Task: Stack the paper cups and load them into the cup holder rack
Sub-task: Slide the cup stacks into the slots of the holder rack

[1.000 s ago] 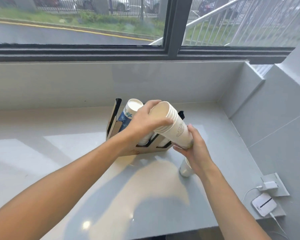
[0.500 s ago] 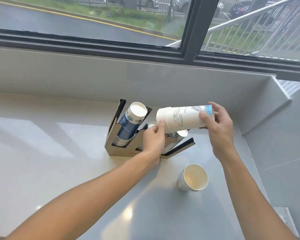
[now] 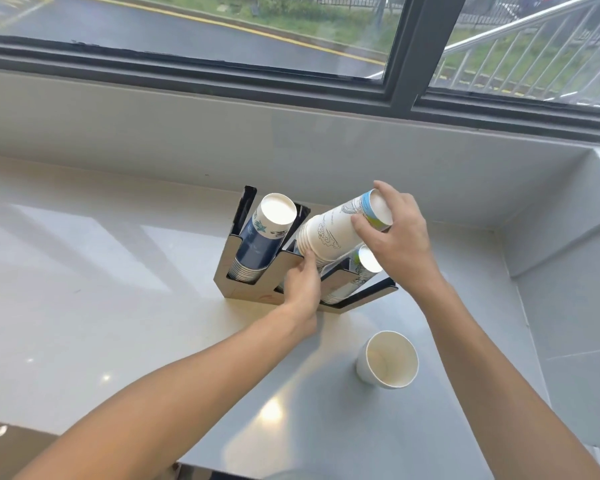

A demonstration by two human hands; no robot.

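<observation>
The cup holder rack (image 3: 250,291) stands on the pale counter, with a stack of blue cups (image 3: 260,244) in its left slot and another stack (image 3: 355,275) in its right slot. A white cup stack (image 3: 333,230) is tilted over the middle slot, rims down and to the left. My right hand (image 3: 395,237) grips its upper, blue-banded end. My left hand (image 3: 302,282) is at its rim end by the rack front; its fingers are mostly hidden. A single white cup (image 3: 386,362) stands upright on the counter in front of the rack.
The counter (image 3: 101,271) runs to a low wall under a window behind the rack. A tiled wall (image 3: 568,323) closes the right side. The counter's front edge is near at the lower left.
The white stack has tipped from level to slanted, rim end down into the rack's middle slot. My right hand rose to its top end; my left hand stayed by the rims.
</observation>
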